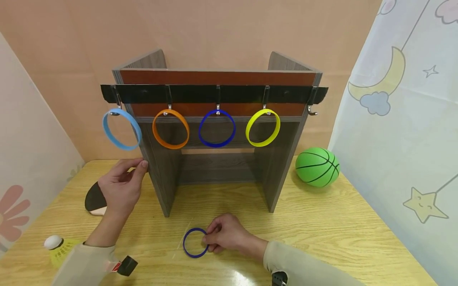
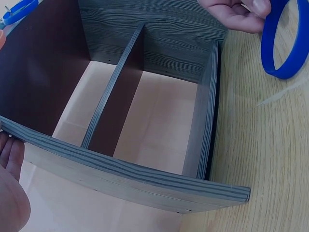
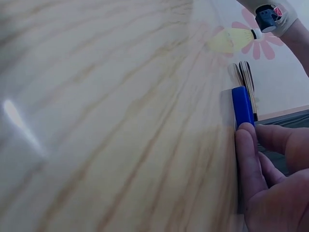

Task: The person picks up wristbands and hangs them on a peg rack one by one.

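Note:
Low over the table, my right hand (image 1: 229, 234) pinches a dark blue silicone wristband (image 1: 184, 243) at its right side. The band (image 3: 243, 104) shows edge-on in the right wrist view, between thumb and fingers. My left hand (image 1: 123, 182) holds the front edge of the left side panel of a grey wooden shelf (image 1: 161, 174); in the left wrist view its fingers (image 2: 12, 154) reach behind that panel. Above, a black strip with hooks (image 1: 193, 94) carries a light blue wristband (image 1: 109, 135), an orange one (image 1: 186, 129), a dark blue one (image 1: 216, 145) and a yellow one (image 1: 262, 143).
The rightmost hook (image 1: 312, 112) bears no band. A green ball (image 1: 317, 167) with black lines sits right of the shelf. Left of it lie a black table-tennis paddle (image 1: 94, 198) and a yellow shuttlecock (image 1: 59, 250), by my left forearm. Patterned cloth walls flank the wooden table (image 1: 340, 238).

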The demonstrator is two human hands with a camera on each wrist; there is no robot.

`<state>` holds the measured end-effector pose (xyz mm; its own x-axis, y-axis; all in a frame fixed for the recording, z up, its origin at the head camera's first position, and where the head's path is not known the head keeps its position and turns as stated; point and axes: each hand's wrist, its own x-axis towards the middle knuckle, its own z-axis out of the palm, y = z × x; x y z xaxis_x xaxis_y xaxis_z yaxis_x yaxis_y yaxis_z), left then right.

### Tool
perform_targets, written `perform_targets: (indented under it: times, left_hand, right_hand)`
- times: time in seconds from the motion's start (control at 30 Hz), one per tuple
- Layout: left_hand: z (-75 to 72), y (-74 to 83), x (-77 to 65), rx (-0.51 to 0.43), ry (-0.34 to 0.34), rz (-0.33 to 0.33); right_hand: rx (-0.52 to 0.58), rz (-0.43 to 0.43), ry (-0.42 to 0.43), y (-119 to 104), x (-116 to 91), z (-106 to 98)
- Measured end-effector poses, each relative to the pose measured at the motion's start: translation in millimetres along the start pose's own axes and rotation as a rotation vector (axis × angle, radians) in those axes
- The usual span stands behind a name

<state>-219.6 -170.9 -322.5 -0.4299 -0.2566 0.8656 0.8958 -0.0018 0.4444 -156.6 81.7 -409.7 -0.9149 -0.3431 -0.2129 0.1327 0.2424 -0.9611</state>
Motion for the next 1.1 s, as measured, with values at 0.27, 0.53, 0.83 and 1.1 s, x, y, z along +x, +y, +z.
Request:
perform_targets:
  times: [0.27,0.53,0.83,1.1]
  left_hand:
    - [5.0,11.3,2.4,0.025,-0.006,0.007]
    - [5.3,13.2,3.0,0.041,-0.004,0.008]
    - [5.4,13.8,2.1,0.044,-0.001,0.003]
    - [6.0,12.3,2.6,0.026,-0.006,0.001]
  right_hand:
    - [-0.023,-0.014,0.035,-2.1,-0.4,3.5]
    - [-0.006,-0.057,0.039,-2.2,-2.2,4.5]
    - [-0.026,-0.064,0.041,1.3,-6.3,3.6]
    - [-0.001,-0.049,-0.013,1.6,-17.1,-3.2]
